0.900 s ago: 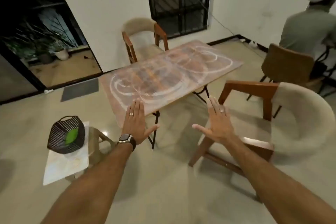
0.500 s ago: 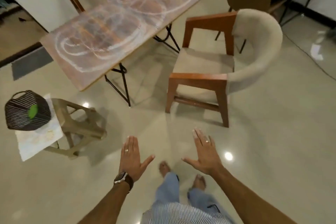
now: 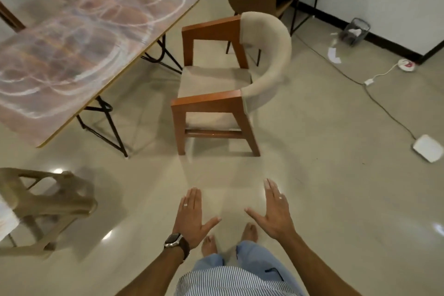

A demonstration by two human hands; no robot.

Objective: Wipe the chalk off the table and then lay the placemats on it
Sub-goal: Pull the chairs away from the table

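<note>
Fingers (image 3: 192, 197) of the left hand (image 3: 191, 217) were straight and pressed together, thumb out to the side, holding nothing. The right hand (image 3: 274, 212) matched it: flat, fingers side by side, thumb splayed toward the other hand, empty. Both palms faced down over bare floor, well short of the table (image 3: 79, 48), which stood up and to the left of them.

From the head view, that was all there was to go on, and it said the job had not begun. Chalk (image 3: 134, 5) ran in white loops and smears from the near corner of the table to the far end, and no patch of the top looked wiped. No mat lay on it. So both steps were left: the wiping first, then the placemats.

What could not be seen mattered more. No cloth showed anywhere, and no placemat that I could be sure of. Left of the table's near corner stood a stool (image 3: 45, 199), cut by the frame edge, with a pale strip at its far left side, too little of it in frame to name. The table's left side was also cut off, and blur softened its surface. An armchair (image 3: 221, 84) stood just right of the table, its seat bare.
</note>
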